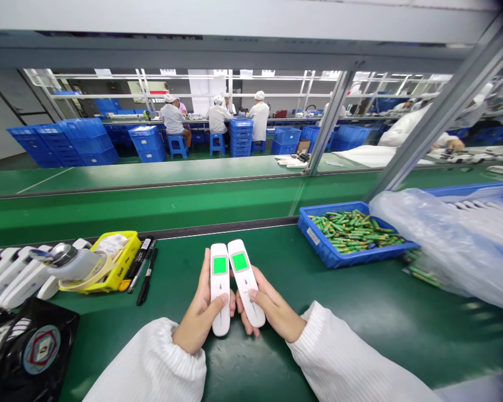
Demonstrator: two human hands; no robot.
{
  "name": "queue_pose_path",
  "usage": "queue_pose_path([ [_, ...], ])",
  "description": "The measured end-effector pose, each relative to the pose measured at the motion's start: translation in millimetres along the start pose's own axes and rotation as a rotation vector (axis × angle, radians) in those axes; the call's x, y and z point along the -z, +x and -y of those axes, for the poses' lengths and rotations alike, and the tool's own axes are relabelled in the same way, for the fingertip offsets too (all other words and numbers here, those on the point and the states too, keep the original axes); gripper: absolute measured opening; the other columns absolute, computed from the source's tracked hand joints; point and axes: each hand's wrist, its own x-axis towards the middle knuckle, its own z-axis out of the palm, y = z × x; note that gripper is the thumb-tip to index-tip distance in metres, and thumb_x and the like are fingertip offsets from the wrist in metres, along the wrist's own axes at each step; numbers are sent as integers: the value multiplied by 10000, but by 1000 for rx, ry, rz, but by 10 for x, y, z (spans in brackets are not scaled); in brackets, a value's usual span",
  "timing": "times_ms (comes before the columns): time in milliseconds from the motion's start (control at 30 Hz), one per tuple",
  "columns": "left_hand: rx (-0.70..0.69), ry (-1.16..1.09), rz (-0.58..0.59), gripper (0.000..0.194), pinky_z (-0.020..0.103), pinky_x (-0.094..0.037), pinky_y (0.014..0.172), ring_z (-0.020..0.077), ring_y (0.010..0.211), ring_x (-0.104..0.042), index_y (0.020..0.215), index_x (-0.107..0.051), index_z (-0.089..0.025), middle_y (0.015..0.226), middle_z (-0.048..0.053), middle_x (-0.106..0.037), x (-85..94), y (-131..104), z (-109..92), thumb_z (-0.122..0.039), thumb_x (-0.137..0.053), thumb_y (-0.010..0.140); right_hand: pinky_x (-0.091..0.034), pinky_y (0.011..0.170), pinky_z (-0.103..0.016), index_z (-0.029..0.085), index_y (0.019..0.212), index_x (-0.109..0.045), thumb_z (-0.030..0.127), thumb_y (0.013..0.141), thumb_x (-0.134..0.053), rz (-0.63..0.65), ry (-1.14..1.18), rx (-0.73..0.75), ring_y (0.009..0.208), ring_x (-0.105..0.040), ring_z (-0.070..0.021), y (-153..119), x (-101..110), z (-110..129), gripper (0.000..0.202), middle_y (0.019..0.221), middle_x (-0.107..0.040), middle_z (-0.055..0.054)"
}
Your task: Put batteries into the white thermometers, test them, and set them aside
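Two white infrared thermometers are held side by side over the green bench, both with screens lit green. My left hand (201,315) is wrapped round the left thermometer (220,293), its thumb on the lower front. Around the right thermometer (243,279), tilted with its top to the left, my right hand (272,307) is closed, the thumb resting near its button. Their top ends almost touch. Fingers behind the two bodies are partly hidden.
A blue tray (339,258) of green batteries stands at right, beside a clear plastic bag (440,240). At left are a yellow basket (128,262), pens (146,279), a bottle (73,265), more white thermometers (20,279) and a black fan-like object (42,349). Co-workers sit beyond the conveyor (171,173).
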Motion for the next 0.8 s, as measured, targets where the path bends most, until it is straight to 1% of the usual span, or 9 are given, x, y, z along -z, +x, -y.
queue_pose_path([
  [267, -19, 30, 32, 906, 333, -449, 699, 146, 652, -546, 1416, 183, -342, 702, -23, -614, 14, -2, 14, -286, -541, 874, -398, 340, -153, 236, 1348, -228, 388, 919, -430, 5, 20, 2, 436, -554, -102, 2, 28, -9, 498, 733, -578, 5],
  [467, -9, 21, 40, 907, 343, -450, 711, 144, 658, -542, 1412, 188, -349, 711, -23, -618, 16, -1, 14, -267, -540, 877, -402, 337, -138, 241, 1335, -230, 389, 919, -463, -8, 4, 2, 426, -548, -90, 1, 11, 9, 499, 725, -590, 10],
  [633, -6, 27, 23, 896, 317, -445, 698, 132, 657, -539, 1426, 155, -337, 727, -22, -604, -4, -5, 5, -271, -546, 873, -386, 324, -121, 226, 1287, -292, 387, 910, -503, -24, -14, -7, 405, -531, -74, -1, 11, 13, 461, 694, -573, 29],
  [800, 7, 39, -10, 884, 304, -439, 681, 126, 667, -554, 1429, 131, -352, 801, -12, -598, -18, -8, 3, -278, -550, 870, -348, 289, -111, 209, 1254, -328, 393, 897, -515, -42, 1, -17, 371, -509, -69, 15, 12, 38, 443, 667, -554, 41],
])
